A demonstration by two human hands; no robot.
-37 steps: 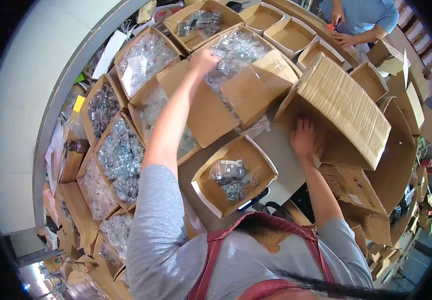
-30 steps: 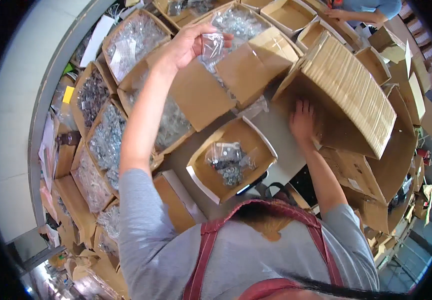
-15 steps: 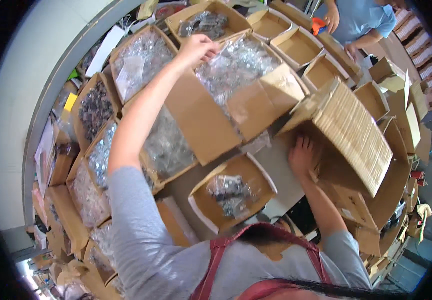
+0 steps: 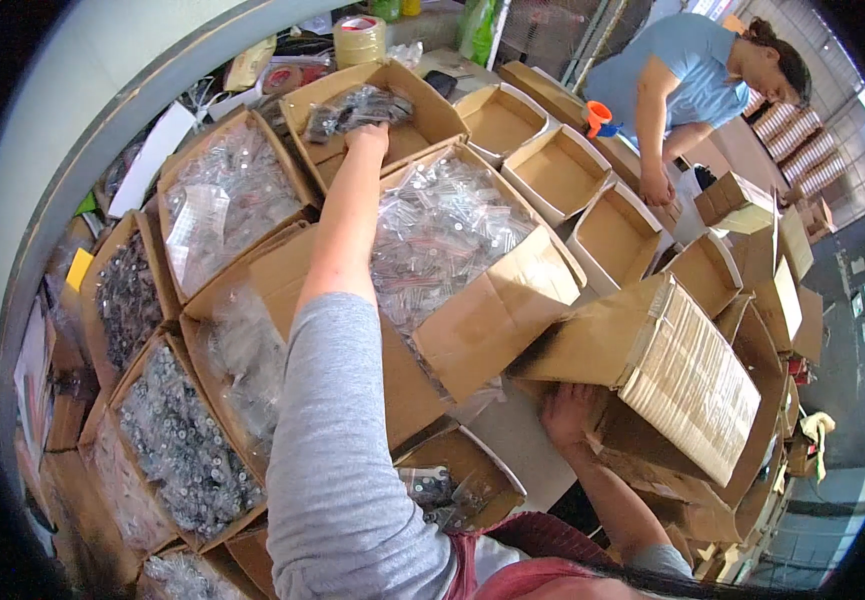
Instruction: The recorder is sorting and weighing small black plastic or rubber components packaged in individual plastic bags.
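- Far across the worktop [image 4: 512, 440], the left hand [image 4: 367, 138] reaches into a far cardboard box [image 4: 422, 115]; its fingers rest on a dark bag of small parts [image 4: 352, 108], though whether they grip it I cannot tell.
- That one bag looks soft, crinkly and slippery, probably light; pinching its loose top should serve best.
- Nearer, on the right, the right hand [image 4: 570, 412] lies flat, fingers spread, against a tilted carton [image 4: 672, 370].
- Four empty open boxes [image 4: 552, 170] stand further right, near another person's hand [image 4: 655, 190].

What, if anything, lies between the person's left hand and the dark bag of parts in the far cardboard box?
Nothing visible. The left hand already reaches into the far cardboard box, with its fingers at the dark bag of parts. The right hand rests lower down, beside a stack of flat cardboard.
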